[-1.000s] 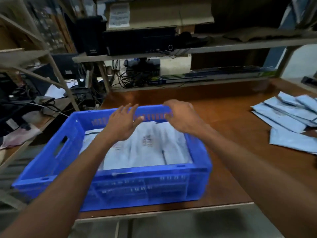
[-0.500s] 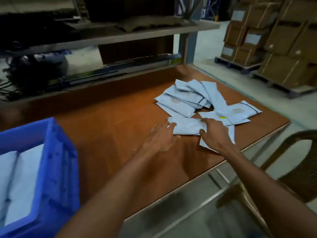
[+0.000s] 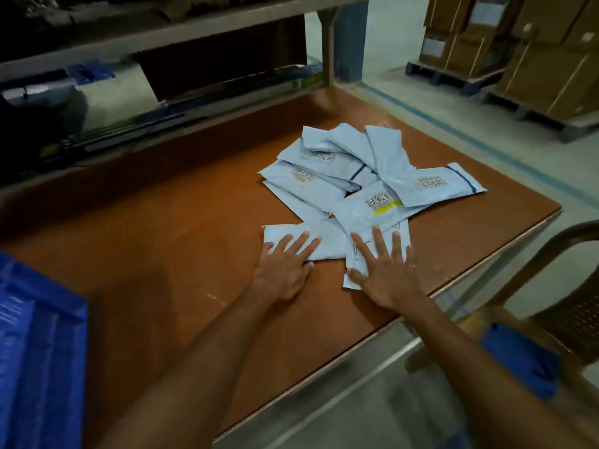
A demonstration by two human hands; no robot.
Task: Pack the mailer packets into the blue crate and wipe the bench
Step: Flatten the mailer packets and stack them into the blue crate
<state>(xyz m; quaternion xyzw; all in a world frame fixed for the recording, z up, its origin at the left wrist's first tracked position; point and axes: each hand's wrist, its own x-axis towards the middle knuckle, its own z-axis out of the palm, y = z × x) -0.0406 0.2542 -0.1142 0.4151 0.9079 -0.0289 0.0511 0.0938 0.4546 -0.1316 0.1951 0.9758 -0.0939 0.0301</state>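
Mailer packets (image 3: pixel 359 176): loose pile, right part of bench (image 3: pixel 162 241) | left hand (image 3: pixel 283 267): flat, fingers spread, palm down on nearest packet (image 3: pixel 327 243), gripping nothing | right hand (image 3: pixel 385 270): flat, splayed, pressing adjacent packet | crate (image 3: pixel 39 351): far left edge.

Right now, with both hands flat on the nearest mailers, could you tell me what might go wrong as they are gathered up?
1. The right hand presses a packet near the bench edge; a sweep could push it off.
2. The pile overlaps loosely, so pulling the left hand's packet may drag others.
3. The blue crate sits far left, so carried packets could slip.
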